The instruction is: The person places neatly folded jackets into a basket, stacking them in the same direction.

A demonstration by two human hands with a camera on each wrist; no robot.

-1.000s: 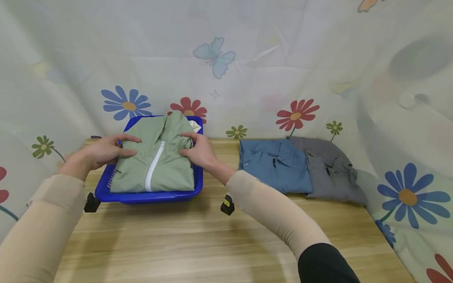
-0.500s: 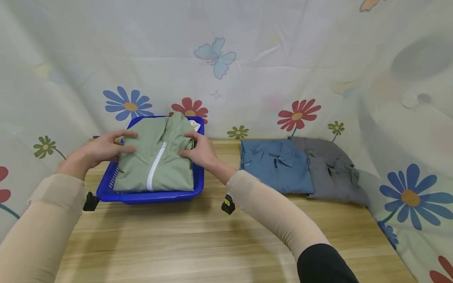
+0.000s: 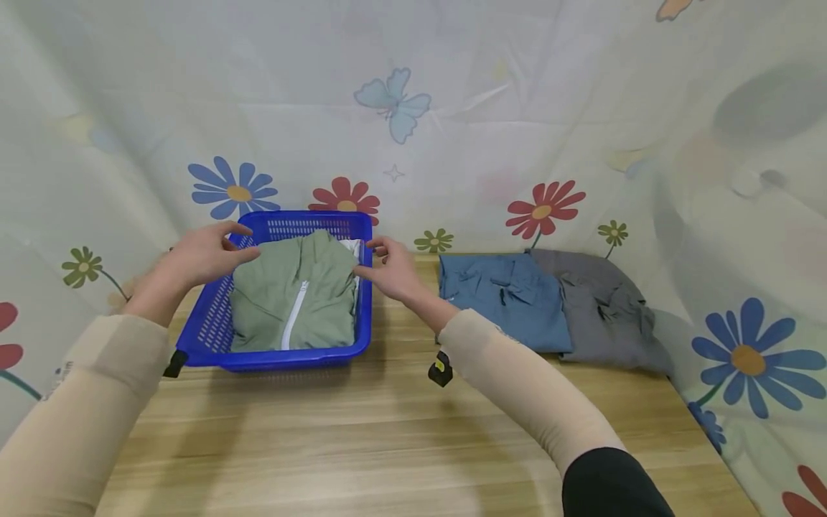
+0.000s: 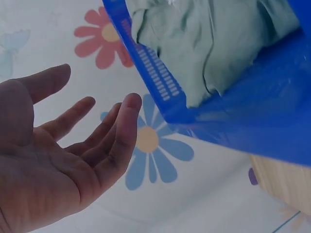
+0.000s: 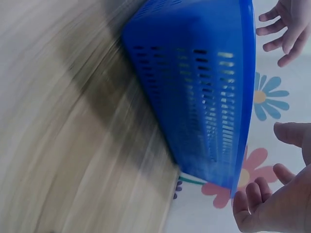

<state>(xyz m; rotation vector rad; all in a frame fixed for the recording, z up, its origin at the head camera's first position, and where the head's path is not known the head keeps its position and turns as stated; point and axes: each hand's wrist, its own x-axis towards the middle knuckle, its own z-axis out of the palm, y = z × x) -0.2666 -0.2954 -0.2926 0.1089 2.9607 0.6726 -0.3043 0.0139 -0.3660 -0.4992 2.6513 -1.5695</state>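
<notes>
Head view: even, soft light, pale sheen on the table [image 3: 362, 474] between two soft shadows. Both wrist views dimmer and cooler, left hand [image 4: 58, 162] palm shaded; right one has soft table grain, blurry shadow beside the basket [image 5: 194, 92].

Can't read the tiny print [image 3: 59, 377] on the left sleeve [image 3: 90, 424]. Can see only a sliver of white cloth [image 3: 352, 248] past the green garment [image 3: 278, 287]. Can't follow the basket [image 3: 284, 360] beyond 2 edges of the left wrist view.
</notes>
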